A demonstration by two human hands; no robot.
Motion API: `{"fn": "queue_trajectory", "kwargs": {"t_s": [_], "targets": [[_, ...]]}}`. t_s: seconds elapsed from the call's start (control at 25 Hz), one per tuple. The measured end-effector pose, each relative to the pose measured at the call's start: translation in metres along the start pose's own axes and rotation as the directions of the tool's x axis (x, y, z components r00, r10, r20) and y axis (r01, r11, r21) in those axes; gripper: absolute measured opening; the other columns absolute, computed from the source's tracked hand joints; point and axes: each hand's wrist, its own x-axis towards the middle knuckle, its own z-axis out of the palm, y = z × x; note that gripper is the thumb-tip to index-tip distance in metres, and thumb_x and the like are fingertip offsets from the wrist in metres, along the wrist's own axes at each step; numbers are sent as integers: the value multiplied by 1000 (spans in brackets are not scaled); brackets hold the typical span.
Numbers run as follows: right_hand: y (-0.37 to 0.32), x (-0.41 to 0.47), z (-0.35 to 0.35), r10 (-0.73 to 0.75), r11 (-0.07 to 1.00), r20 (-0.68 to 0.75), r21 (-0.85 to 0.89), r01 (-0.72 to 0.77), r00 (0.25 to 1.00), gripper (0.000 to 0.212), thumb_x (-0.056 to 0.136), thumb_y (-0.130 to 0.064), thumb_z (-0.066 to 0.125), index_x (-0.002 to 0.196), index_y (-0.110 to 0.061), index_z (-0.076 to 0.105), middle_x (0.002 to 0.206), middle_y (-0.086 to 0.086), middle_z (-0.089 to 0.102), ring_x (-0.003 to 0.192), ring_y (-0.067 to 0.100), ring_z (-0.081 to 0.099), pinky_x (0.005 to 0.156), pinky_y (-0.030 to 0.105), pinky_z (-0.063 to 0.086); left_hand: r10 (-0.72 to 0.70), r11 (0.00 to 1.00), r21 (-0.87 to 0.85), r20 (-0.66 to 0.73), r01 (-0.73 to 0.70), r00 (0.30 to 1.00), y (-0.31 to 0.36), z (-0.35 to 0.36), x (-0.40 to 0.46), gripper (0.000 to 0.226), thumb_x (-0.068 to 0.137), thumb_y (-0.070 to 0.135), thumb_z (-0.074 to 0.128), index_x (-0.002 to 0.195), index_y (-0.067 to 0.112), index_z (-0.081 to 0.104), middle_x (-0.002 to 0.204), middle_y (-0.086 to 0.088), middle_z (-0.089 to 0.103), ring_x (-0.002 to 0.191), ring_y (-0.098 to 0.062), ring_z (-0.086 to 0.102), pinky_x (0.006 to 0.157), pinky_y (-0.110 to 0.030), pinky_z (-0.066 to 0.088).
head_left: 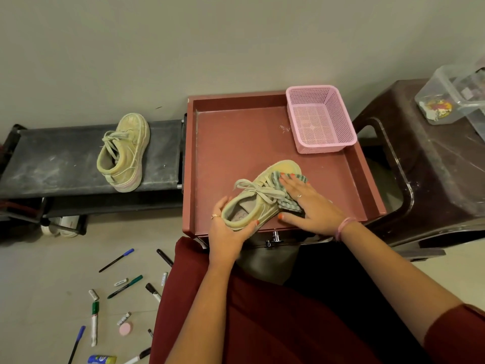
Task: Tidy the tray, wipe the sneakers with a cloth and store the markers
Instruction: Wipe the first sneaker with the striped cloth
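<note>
Wiping sneaker 1 (258,199) in the tray (231,137), I grip its heel with my left hand (228,229) while my flat right hand (309,203) presses the cloth (290,177) on it; sneaker 2 (123,151) waits on the rack (52,158), markers (123,287) still litter the floor, basket (319,118) empty.

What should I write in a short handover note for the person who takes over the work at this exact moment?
Left hand grips the heel of the sneaker in the red tray.
Right hand presses the striped cloth flat against that sneaker's side.
Second sneaker stands on the dark bench.
Pink basket sits in the tray's far right corner, nothing in it.
Markers lie scattered on the floor.
Done: wiping has begun.
Left: finish this sneaker; the second may need wiping; store the markers.
</note>
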Motion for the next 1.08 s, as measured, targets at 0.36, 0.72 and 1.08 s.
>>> {"fn": "queue_trajectory", "kwargs": {"t_s": [0.36,0.72,1.08], "targets": [[-23,47,-3,314,909,-147,331,-252,938,52,103,-37,18,151,-19,11,159,-8,2,145,9,-10,119,34,-3,29,994,-108,23,-26,999,-7,2,2,55,67,-2,83,112,13,54,106,4,66,96,1,64,83,-17,51],[19,32,-30,47,988,-19,149,-44,999,70,81,-26,36,149,-18,23,157,-2,12,144,11,4,115,22,2,48,991,-131,56,-41,997,-16,3,1,57,69,-3,81,114,16,51,118,-5,62,110,-12,61,95,-27,50],[20,27,4,168,941,-95,312,-131,981,88,85,3,52,149,-32,5,156,-4,-20,143,9,-7,117,27,7,37,989,-143,42,-30,998,-14,4,1,55,69,-7,80,114,7,51,110,-4,63,99,-2,63,85,-17,50]]}}
